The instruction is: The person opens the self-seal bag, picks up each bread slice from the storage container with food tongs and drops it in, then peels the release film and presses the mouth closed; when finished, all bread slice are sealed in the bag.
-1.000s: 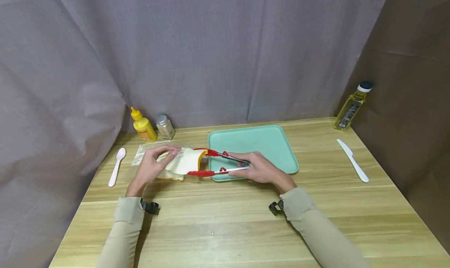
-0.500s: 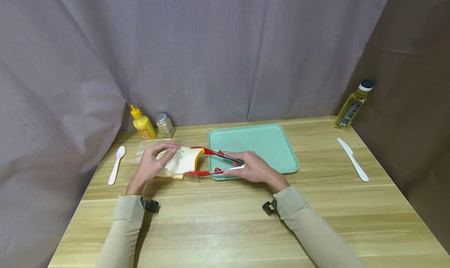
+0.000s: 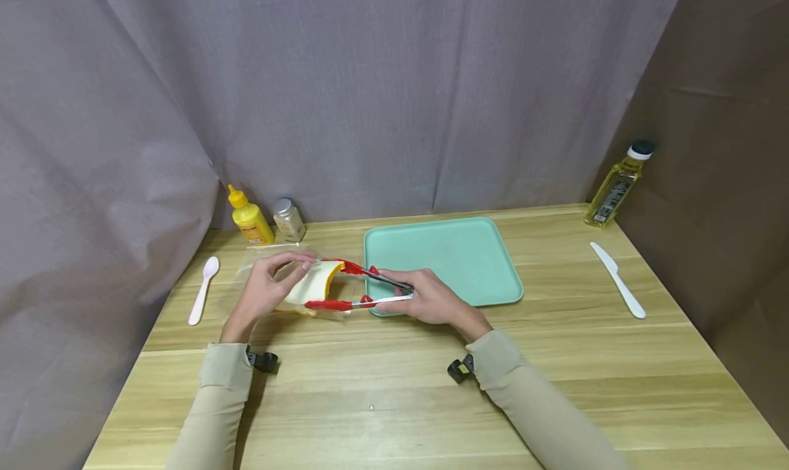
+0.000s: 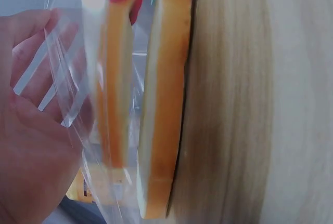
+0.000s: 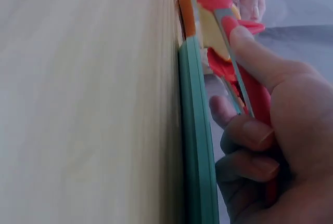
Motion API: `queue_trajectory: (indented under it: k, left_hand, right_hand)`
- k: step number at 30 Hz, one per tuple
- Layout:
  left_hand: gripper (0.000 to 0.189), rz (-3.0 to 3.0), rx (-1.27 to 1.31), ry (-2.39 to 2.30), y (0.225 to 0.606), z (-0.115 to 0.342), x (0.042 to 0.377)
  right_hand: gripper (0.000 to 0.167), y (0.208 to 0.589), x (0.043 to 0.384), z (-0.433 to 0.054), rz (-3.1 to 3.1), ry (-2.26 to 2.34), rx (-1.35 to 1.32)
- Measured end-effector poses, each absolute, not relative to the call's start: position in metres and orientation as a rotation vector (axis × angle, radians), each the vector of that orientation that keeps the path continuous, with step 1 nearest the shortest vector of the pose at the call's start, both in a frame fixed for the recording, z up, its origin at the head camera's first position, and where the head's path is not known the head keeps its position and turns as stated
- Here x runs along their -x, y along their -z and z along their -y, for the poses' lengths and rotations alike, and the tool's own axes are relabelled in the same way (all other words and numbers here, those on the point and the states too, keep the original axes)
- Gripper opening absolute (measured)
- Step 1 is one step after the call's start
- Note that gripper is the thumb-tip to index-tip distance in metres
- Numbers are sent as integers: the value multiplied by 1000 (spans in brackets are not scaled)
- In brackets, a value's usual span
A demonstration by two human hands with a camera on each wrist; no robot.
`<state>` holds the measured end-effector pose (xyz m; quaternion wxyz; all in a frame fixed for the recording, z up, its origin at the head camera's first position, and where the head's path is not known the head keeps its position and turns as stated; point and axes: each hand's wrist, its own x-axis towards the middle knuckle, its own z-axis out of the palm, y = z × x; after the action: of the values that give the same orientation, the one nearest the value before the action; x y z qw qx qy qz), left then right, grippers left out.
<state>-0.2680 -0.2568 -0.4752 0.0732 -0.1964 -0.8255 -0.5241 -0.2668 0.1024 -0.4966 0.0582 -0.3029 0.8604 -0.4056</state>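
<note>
My left hand (image 3: pixel 266 286) pinches the edge of a clear plastic bag (image 4: pixel 65 73) between thumb and fingers, lifting it at the left. In my right hand (image 3: pixel 429 297) is a pair of red-tipped tongs (image 3: pixel 331 305), whose two ends squeeze opposite edges of a bread slice (image 3: pixel 313 283). That slice bows upward and sits partly behind the clear film in the left wrist view. Below it a second bread slice (image 4: pixel 169 99) lies flat, close over the wooden table. My left hand covers the far part of the upper slice in the head view.
A green tray (image 3: pixel 440 257) lies right behind the tongs. At the back left stand a yellow squeeze bottle (image 3: pixel 253 223) and a shaker jar (image 3: pixel 289 220). A white spoon (image 3: pixel 203 290) is far left, a white knife (image 3: pixel 618 280) right, an oil bottle (image 3: pixel 613 189) back right.
My right hand has moved left with the tongs, carrying the bread slice further toward my left hand and the bag. The left hand keeps its pinch in nearly the same spot.
</note>
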Motion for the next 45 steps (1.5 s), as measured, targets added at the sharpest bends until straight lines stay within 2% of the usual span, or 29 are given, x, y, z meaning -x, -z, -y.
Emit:
queue_trajectory:
  k: [14, 25, 45]
  left_hand:
    - [17, 2451, 582, 1582, 479, 254, 268]
    - [14, 2464, 549, 1486, 481, 252, 271]
    - [17, 2446, 553, 1582, 484, 253, 271]
  right_hand:
    - [79, 494, 265, -73, -2612, 1225, 929]
    - [92, 496, 265, -58, -2724, 1146, 893]
    - [90, 496, 267, -55, -2689, 1199, 942]
